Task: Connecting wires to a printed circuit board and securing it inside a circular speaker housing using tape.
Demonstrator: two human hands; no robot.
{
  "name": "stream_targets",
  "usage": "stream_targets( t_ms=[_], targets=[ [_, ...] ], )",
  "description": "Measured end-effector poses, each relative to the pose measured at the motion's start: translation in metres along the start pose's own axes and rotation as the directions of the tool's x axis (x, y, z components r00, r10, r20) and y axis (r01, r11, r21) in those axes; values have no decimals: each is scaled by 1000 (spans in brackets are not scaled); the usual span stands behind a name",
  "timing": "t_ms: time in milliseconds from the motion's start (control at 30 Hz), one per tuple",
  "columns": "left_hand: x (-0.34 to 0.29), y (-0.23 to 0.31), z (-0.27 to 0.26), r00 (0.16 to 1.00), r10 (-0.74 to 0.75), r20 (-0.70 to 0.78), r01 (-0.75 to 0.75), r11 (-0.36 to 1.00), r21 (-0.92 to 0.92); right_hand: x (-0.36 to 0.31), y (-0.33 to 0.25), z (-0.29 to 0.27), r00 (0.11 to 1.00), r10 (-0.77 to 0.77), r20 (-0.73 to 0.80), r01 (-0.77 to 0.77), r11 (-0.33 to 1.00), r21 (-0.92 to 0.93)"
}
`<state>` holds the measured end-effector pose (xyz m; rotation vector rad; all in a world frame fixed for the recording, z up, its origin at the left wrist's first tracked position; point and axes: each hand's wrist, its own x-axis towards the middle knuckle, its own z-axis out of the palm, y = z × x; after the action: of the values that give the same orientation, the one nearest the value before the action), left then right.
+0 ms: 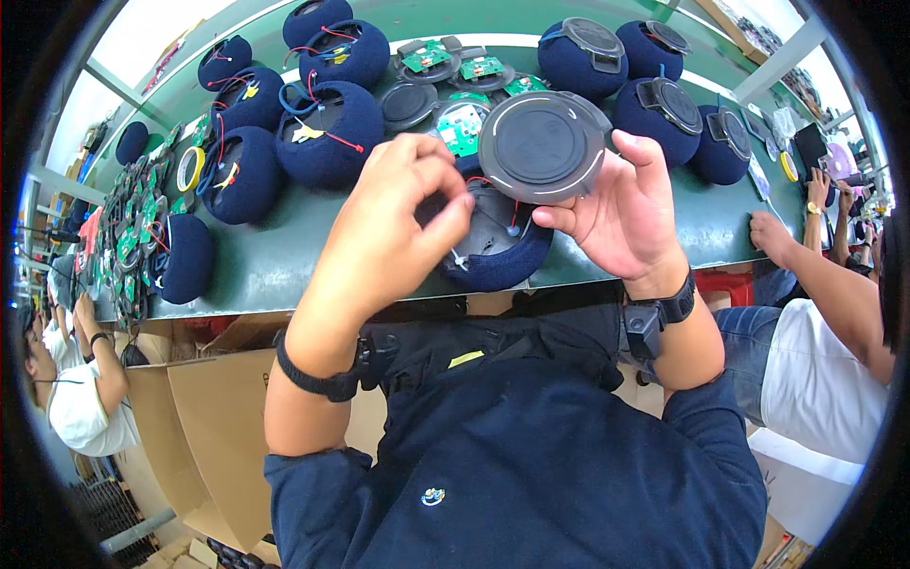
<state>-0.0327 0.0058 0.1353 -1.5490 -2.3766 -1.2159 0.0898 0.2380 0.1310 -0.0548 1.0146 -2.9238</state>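
Observation:
My right hand (633,213) grips a round dark cover (540,147) by its rim and holds it tilted, its flat face toward me. Below the cover, at the bench's near edge, rests a navy fabric-covered round speaker shell (502,266) with its open side up. Red and white wires with small connectors show at its opening. My left hand (408,204) is over the left side of this shell, its fingers curled in and its thumb near them. Whatever those fingertips may hold is hidden.
Open navy shells (332,133) with loose wires stand at the left, beside a yellow tape roll (191,169) and a heap of green circuit boards (133,228). Covered shells (659,119) stand at the right. More boards (463,128) lie behind my hands. Co-workers sit at both sides.

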Motion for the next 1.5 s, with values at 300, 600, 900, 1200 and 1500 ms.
stream_targets(
  t_ms=[300,600,900,1200,1500],
  targets=[
    [11,14,7,953,-299,-41,251,863,-438,-10,16,2,994,-83,65,99,951,-295],
    [41,39,-15,999,-47,27,47,999,-20,-28,1,16,954,-168,249,290,294,-911],
    [58,13,-18,941,285,182,-241,943,-229,-9,3,-18,964,-261,50,241,781,-576],
    [59,27,-4,887,459,-57,-462,884,-68,6,17,-4,895,-373,244,392,400,-828],
    [50,48,-21,997,14,81,-31,978,204,17,18,-2,717,-542,439,405,-189,-894]
  ],
)
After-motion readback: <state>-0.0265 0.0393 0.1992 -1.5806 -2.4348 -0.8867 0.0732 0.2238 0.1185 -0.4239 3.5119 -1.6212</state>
